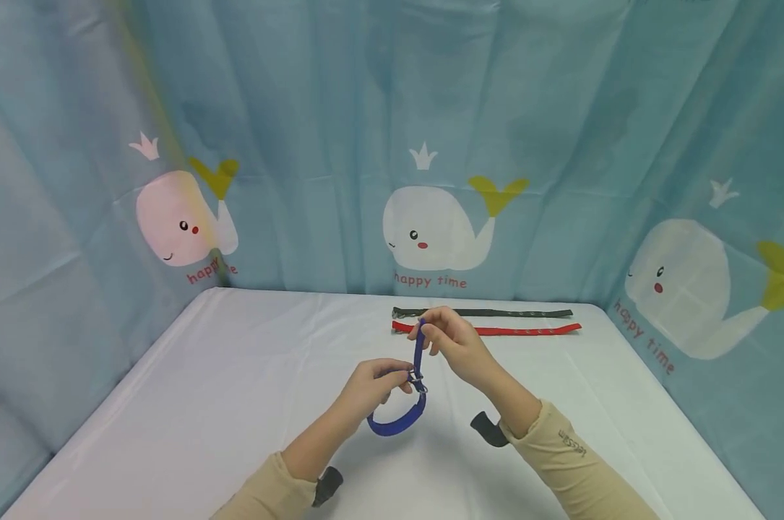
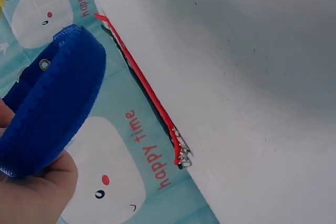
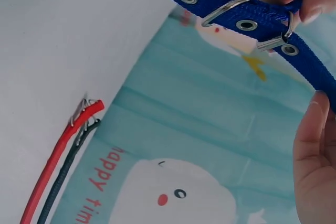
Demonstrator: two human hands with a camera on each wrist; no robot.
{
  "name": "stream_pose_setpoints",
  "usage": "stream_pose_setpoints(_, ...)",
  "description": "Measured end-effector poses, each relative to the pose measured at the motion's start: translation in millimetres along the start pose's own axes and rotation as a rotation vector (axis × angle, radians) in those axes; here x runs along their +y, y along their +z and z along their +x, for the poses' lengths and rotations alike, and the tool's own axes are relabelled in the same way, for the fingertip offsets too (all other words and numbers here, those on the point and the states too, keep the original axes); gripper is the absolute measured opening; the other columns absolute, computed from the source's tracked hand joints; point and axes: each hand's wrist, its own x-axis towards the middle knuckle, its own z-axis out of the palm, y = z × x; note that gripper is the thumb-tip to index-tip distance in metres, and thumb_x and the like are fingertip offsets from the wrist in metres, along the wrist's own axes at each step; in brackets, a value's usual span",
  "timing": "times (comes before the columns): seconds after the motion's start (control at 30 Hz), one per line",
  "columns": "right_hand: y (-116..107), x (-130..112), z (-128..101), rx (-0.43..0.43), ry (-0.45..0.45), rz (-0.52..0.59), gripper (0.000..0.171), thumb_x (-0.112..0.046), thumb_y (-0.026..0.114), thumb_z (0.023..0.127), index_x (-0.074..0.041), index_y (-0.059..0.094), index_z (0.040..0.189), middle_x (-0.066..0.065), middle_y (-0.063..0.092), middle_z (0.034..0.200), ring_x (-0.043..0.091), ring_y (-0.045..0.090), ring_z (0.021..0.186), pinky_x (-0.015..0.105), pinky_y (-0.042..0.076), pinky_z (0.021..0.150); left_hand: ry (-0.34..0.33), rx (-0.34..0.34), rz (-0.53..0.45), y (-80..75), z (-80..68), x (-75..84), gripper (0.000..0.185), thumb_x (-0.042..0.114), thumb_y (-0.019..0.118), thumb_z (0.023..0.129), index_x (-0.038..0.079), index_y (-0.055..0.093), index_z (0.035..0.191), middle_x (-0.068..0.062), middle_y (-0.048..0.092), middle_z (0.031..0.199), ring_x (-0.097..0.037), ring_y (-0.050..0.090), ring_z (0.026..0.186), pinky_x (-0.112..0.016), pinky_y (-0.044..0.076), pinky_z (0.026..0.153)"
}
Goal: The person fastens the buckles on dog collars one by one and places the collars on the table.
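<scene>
Blue collar held in both hands above the desk

Blue collar (image 1: pixel 401 404), woven webbing with metal eyelets and a buckle (image 1: pixel 416 378), hangs looped between our grips: left hand (image 1: pixel 368 386) pinches the buckle, right hand (image 1: pixel 453 339) pinches the strap end above. Beyond them, red strap (image 1: pixel 489 330) and black strap (image 1: pixel 483 313) lie on the white desk (image 1: pixel 235 375). The whale curtain (image 1: pixel 431 144) reads "happy time".
</scene>
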Motion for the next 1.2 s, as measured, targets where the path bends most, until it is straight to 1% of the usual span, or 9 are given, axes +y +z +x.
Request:
stream_pose_setpoints(0.1, 0.0, 0.9, 0.1, -0.005, -0.014, 0.015, 0.015, -0.006, 0.048, 0.102, 0.006, 0.051, 0.11, 0.019, 0.066, 0.102, 0.024, 0.059, 0.084, 0.028, 0.052, 0.072, -0.071, 0.0, -0.059, -0.8, -0.6, 2.2, 0.033, 0.022, 0.055, 0.098, -0.003, 0.066, 0.117, -0.003, 0.069, 0.077, -0.013, 0.041, 0.059, -0.027, 0.035, 0.059)
stream_pose_setpoints(0.2, 0.6, -0.2, -0.1, 0.003, -0.022, 0.02, 0.015, -0.006, 0.048, 0.101, 0.005, 0.051, 0.11, 0.019, 0.066, 0.103, 0.023, 0.059, 0.084, 0.028, 0.052, 0.073, -0.115, -0.011, -0.094, -0.9, -0.8, 4.0, 0.036, 0.026, 0.056, 0.098, -0.003, 0.065, 0.116, 0.0, 0.068, 0.073, -0.012, 0.042, 0.058, -0.028, 0.036, 0.061)
stream_pose_setpoints(0.3, 1.2, -0.7, -0.3, 0.013, -0.034, 0.025, 0.014, -0.005, 0.048, 0.101, 0.005, 0.052, 0.11, 0.021, 0.066, 0.103, 0.022, 0.06, 0.084, 0.028, 0.053, 0.073, -0.139, -0.011, -0.137, -0.6, 0.0, 4.3, 0.032, 0.026, 0.058, 0.097, -0.002, 0.063, 0.112, 0.0, 0.067, 0.071, -0.012, 0.043, 0.056, -0.03, 0.037, 0.063)
stream_pose_setpoints(0.47, 0.6, 1.3, -0.8, 0.037, -0.043, 0.04, 0.014, -0.003, 0.048, 0.101, 0.007, 0.051, 0.109, 0.024, 0.065, 0.102, 0.024, 0.06, 0.082, 0.028, 0.053, 0.071, -0.128, 0.001, -0.149, -0.5, 2.2, 2.0, 0.022, 0.022, 0.058, 0.096, 0.001, 0.06, 0.101, 0.0, 0.066, 0.069, -0.011, 0.042, 0.054, -0.028, 0.037, 0.06)
stream_pose_setpoints(0.7, -1.7, 3.2, -1.3, 0.076, -0.042, 0.105, 0.018, -0.003, 0.047, 0.101, 0.013, 0.048, 0.11, 0.025, 0.065, 0.101, 0.015, 0.061, 0.078, 0.027, 0.053, 0.07, -0.068, -0.019, -0.144, -0.2, 2.8, 1.6, 0.025, 0.018, 0.057, 0.097, -0.005, 0.062, 0.105, 0.001, 0.06, 0.062, -0.009, 0.038, 0.05, -0.019, 0.032, 0.048)
stream_pose_setpoints(0.83, -1.9, 1.9, -2.7, 0.097, -0.038, 0.113, 0.016, -0.002, 0.048, 0.1, 0.012, 0.049, 0.109, 0.024, 0.065, 0.1, 0.011, 0.061, 0.078, 0.026, 0.053, 0.07, -0.059, -0.008, -0.139, 0.7, 4.0, 1.0, 0.024, 0.017, 0.057, 0.096, -0.005, 0.062, 0.105, 0.001, 0.06, 0.061, -0.008, 0.037, 0.048, -0.019, 0.031, 0.046)
stream_pose_setpoints(0.9, -1.8, 1.0, -3.4, 0.095, -0.044, 0.109, 0.015, -0.001, 0.048, 0.1, 0.012, 0.049, 0.108, 0.024, 0.065, 0.1, 0.013, 0.061, 0.078, 0.026, 0.053, 0.07, -0.06, 0.007, -0.133, 1.2, 3.8, 0.9, 0.024, 0.018, 0.059, 0.096, -0.004, 0.063, 0.104, 0.0, 0.06, 0.06, -0.008, 0.037, 0.047, -0.019, 0.031, 0.046)
stream_pose_setpoints(1.07, -2.0, -1.4, -5.3, 0.085, -0.064, 0.1, 0.014, -0.002, 0.048, 0.1, 0.01, 0.05, 0.107, 0.024, 0.064, 0.101, 0.029, 0.061, 0.079, 0.027, 0.053, 0.072, -0.074, 0.048, -0.125, 2.2, 2.6, 3.0, 0.022, 0.019, 0.061, 0.095, -0.001, 0.063, 0.103, -0.001, 0.059, 0.06, -0.009, 0.037, 0.047, -0.02, 0.032, 0.046)
stream_pose_setpoints(1.2, -2.0, -2.1, -6.5, 0.078, -0.08, 0.097, 0.015, -0.002, 0.049, 0.1, 0.011, 0.05, 0.108, 0.024, 0.064, 0.102, 0.023, 0.061, 0.08, 0.027, 0.053, 0.074, -0.091, 0.067, -0.12, 3.2, 2.7, 4.5, 0.022, 0.02, 0.063, 0.094, 0.0, 0.064, 0.102, -0.001, 0.058, 0.058, -0.009, 0.037, 0.046, -0.02, 0.031, 0.046)
